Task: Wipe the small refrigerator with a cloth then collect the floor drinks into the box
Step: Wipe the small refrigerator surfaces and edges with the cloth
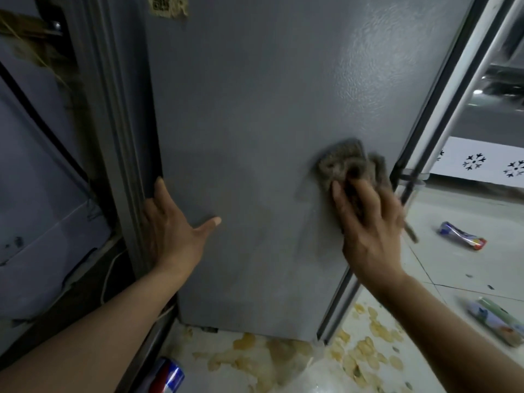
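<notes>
— What's nearest you?

— A red and blue drink can (166,375) at the bottom edge, crisps (286,353) strewn on the floor tiles (465,279).

— Your hands?

— My left hand (170,231) lies spread on the grey refrigerator (255,109); my right hand (368,231) presses the cloth (340,165) flat against it, right of centre.

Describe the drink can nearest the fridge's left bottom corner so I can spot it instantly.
Start at the grey refrigerator and drop to its lower left corner. On the floor there, at the picture's bottom edge, lies the blue-and-silver can with red. Unlike the two drinks on the right, it sits left of the spilled chips.
</notes>
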Motion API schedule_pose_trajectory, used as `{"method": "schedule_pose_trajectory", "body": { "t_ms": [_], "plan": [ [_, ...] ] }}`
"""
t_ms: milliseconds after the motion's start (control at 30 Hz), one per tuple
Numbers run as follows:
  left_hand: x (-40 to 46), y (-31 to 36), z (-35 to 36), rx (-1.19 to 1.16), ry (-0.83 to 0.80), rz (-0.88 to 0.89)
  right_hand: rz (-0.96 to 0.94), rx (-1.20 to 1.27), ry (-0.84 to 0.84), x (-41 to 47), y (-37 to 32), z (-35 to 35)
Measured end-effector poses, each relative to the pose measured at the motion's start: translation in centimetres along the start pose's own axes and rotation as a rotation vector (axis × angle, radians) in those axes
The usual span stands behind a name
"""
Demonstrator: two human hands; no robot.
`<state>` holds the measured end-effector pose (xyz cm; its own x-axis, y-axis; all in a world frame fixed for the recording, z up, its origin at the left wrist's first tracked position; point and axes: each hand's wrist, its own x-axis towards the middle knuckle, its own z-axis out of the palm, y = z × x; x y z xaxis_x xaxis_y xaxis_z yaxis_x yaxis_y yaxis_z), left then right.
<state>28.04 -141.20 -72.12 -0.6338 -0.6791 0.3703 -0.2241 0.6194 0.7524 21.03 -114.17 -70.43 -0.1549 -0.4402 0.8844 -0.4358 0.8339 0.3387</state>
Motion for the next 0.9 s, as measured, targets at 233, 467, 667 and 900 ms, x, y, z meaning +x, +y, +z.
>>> {"method": "schedule_pose_trajectory", "body": {
  "t_ms": [233, 467, 667, 900],
  "plan": [
    [0.1, 0.0, 0.0, -0.012, 0.021, -0.01, -0.238, 0.061, -0.287, -6.4, -0.2, -1.0],
    [-0.5, -0.6, 0.6, -0.103, 0.025, -0.001, 0.103, 0.074, -0.027, 0.6, 3.4, -1.2],
    [-1.1, -1.7, 1.6, -0.127, 0.052, 0.027, 0.015, 0.019, -0.089, -8.2, 0.3, 1.4],
    [-2.8, -3.5, 2.5, -0.081, -0.044, -0.029, -0.192, -0.004, -0.504, -13.9, -1.8, 0.3]
  ]
}}
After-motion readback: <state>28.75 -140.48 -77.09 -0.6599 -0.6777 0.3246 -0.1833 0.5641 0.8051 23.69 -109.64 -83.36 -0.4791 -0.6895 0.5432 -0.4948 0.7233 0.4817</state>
